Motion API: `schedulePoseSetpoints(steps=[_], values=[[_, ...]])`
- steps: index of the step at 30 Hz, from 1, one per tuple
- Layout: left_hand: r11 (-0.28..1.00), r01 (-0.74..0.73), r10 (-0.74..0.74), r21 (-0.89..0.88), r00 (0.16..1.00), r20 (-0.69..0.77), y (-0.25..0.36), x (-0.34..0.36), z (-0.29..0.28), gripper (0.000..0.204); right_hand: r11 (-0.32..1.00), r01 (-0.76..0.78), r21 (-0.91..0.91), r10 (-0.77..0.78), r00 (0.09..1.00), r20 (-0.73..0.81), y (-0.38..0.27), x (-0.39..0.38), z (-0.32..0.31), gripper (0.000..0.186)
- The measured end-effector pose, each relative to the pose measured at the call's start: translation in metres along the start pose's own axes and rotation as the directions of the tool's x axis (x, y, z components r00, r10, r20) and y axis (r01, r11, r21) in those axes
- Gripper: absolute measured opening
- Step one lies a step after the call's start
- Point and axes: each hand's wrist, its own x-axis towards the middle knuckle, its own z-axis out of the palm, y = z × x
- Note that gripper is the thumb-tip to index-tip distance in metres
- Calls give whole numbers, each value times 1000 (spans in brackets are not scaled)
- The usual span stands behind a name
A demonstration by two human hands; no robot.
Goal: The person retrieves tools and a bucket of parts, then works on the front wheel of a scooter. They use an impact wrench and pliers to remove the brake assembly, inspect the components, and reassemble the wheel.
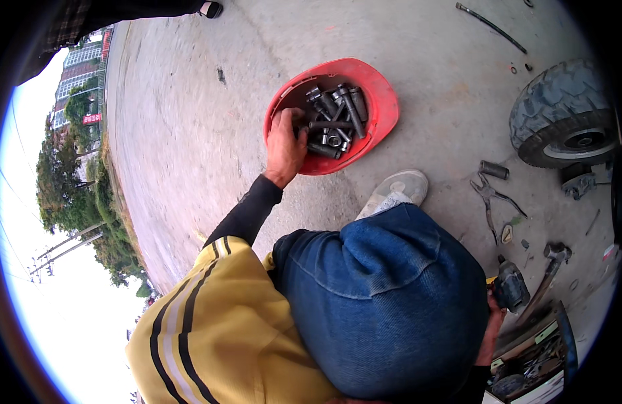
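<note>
An upturned red hard hat point(380, 101) lies on the concrete, filled with several dark metal sockets point(352, 111) and bars. My left hand point(287, 145) reaches over its left rim, the fingers curled down among the sockets; what they close on is hidden. Low on the right, my right hand point(494, 323) grips a cordless impact wrench point(511, 286) with a dark body and a bit of yellow, its nose pointing up. My bent knee in blue jeans point(385, 303) covers part of that hand and the tool's handle.
A knobbly-tyred wheel point(563, 114) stands at the right. Near it lie pliers point(487, 196), a loose dark socket point(494, 170), a hammer point(545, 276) and a metal rod point(491, 27). An open toolbox point(563, 337) sits lower right. Another person's shoe point(211, 9) shows at the top.
</note>
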Motion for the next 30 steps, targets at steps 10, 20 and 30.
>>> schedulePoseSetpoints(steps=[10,20,30], values=[[92,683,-146,-724,729,669,36,4,-72,33,991,-122,55,118,991,61,-3,1,5,32],[306,771,548,-558,337,766,201,11,65,70,961,168,219,-171,985,-7,-58,-28,27,34],[335,641,744,-690,269,611,348,8,134,37,781,276,559,-305,951,-44,-64,-64,42,31]])
